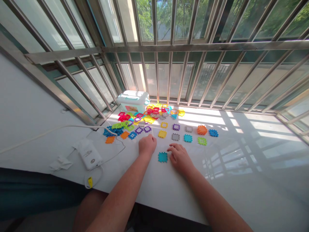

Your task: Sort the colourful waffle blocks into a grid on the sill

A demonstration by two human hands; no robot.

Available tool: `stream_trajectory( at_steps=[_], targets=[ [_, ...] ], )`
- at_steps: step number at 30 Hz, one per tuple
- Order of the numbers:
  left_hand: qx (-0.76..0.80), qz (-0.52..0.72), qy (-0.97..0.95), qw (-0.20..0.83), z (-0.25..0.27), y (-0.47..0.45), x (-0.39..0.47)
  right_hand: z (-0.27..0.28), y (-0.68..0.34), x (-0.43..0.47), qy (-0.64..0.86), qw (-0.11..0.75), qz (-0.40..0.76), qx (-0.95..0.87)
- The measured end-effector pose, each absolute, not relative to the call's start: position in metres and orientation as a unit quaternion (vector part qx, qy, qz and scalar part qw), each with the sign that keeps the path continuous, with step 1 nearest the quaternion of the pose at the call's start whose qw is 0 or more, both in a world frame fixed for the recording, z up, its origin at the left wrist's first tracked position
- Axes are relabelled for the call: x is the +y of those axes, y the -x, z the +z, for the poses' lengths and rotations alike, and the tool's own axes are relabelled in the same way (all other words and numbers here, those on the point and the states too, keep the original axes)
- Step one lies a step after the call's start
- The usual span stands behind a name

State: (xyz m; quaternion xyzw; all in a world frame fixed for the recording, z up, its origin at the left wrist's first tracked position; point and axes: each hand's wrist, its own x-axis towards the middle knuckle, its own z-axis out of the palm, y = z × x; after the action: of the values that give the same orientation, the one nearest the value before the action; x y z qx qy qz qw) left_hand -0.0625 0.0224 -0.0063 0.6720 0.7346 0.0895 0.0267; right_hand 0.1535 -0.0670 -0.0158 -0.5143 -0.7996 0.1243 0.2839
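Observation:
A teal square interlocking tile [162, 157] lies flat on the white ledge, between and just below my hands. My right hand [180, 158] rests right beside it, fingers apart and holding nothing. To the upper left of that tile my left hand [147, 145] is closed in a fist; whatever is in it, if anything, is hidden. Beyond my hands, tiles sit in two loose rows: yellow [162, 134], grey [175, 137], another teal one [188, 138] and green [202, 141] in front, with purple [176, 127], orange [202, 130] and blue [213, 133] among those behind.
A pile of mixed tiles [123, 125] spreads at the left, before a lidded plastic box [133, 100]. A white power bank [89, 154] with a cable [113, 158] lies nearer me on the left. Metal window bars [170, 77] border the ledge's far side.

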Motion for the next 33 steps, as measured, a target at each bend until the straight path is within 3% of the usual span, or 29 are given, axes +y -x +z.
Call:
stream_trajectory(
  at_steps=[12,23,33],
  targets=[
    [0.738,0.086,-0.669,0.026,-0.005,0.063,0.022,-0.001,-0.152,-0.070,0.448,0.239,0.195,-0.839],
    [0.736,0.079,-0.672,0.026,-0.004,0.063,0.022,-0.008,-0.162,-0.067,0.539,0.223,0.121,-0.803],
    [0.737,0.078,-0.671,0.023,-0.003,0.063,0.022,0.004,-0.179,-0.068,0.475,0.239,0.215,-0.819]
  ],
)
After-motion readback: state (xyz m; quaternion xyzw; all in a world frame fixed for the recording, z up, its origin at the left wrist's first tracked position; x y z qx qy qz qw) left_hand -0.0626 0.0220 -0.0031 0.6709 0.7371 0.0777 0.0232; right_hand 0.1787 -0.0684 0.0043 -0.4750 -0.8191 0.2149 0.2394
